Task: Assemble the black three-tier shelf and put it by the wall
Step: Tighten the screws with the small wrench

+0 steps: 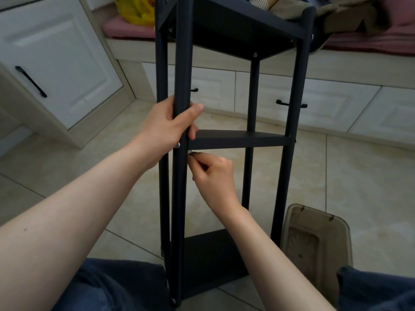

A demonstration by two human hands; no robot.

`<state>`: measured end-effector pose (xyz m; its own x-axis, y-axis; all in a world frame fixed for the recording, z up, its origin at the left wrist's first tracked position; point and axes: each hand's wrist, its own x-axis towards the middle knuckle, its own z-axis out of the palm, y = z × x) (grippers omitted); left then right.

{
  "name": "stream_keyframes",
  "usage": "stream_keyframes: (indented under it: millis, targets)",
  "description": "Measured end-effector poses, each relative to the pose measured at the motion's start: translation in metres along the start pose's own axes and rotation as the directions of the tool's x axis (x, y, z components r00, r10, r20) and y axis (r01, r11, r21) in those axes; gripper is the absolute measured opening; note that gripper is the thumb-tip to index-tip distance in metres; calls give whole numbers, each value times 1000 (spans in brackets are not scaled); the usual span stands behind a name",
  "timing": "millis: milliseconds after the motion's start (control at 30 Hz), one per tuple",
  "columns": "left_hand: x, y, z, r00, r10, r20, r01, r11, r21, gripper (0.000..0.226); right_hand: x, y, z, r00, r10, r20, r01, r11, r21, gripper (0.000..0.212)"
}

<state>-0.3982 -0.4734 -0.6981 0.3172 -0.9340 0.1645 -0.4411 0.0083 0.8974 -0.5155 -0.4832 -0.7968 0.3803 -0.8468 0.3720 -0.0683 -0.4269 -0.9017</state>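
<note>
I'm fastening the middle tier of the matte black three-tier shelf [238, 139], which stands on the glossy beige tiled floor [359, 176] between my knees. My left hand [166, 129] wraps its smooth round black post [181, 63]. My right hand [213, 173] pinches a small silvery fastener [190, 153], perhaps a screw, under the flat board. Next it needs seating squarely, then turning.

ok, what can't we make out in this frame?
Head view:
1. Small item the right hand pinches at the front post: too small, covered by fingers.
2. Top tier: cut off by upper edge.
3. Bottom tier: right corner hidden by right forearm.
</note>
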Motion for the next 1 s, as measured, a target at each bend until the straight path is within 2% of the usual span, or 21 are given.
stream_keyframes:
  millis: [133, 367, 600, 800, 1000]
  targets:
    - [1, -1, 2, 1000, 12, -16, -12, 1000, -7, 21, -1, 2, 5, 999, -7, -36, 7, 1000, 2, 26]
    - [2, 0, 6, 999, 40, -1, -40, 999, 2, 19, -2, 15, 17, 972, -145, -186, 131, 988, -85, 23]
    - [2, 3, 7, 1000, 21, 15, -21, 1000, -2, 17, 2, 21, 27, 957, -153, -247, 140, 988, -70, 17]
    - [3, 2, 5, 1000, 8, 3, -8, 1000, 3, 18, 3, 19, 33, 966, -111, -235, 110, 994, -17, 22]
    - [2, 1, 3, 1000, 10, -4, -10, 1000, 16, 19, 2, 16, 25, 976, -122, -182, 115, 992, -51, 25]
